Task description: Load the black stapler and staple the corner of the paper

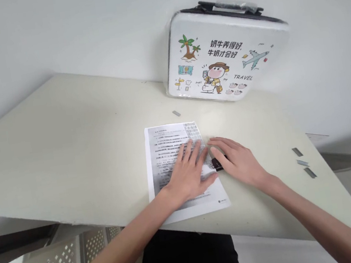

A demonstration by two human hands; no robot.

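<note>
A printed sheet of paper (pixel 161 151) lies on the table, its lines of text running across a grey-shaded area. My left hand (pixel 187 171) rests flat on it with fingers spread, pressing near its right side. At the sheet's right edge is a small black thing with a shiny metal part (pixel 217 164); whether it is a clip or a small stapler I cannot make out. My right hand (pixel 240 159) curves over this thing, thumb lying across it and index finger reaching toward the paper. The rest of the black thing is hidden beneath the hand.
A white case (pixel 218 64) with cartoon prints and a black handle stands against the wall at the back. One grey strip (pixel 176 113), like staples, lies beyond the paper; several more strips (pixel 302 162) lie at the right. The table's front edge (pixel 209 230) runs close to my body.
</note>
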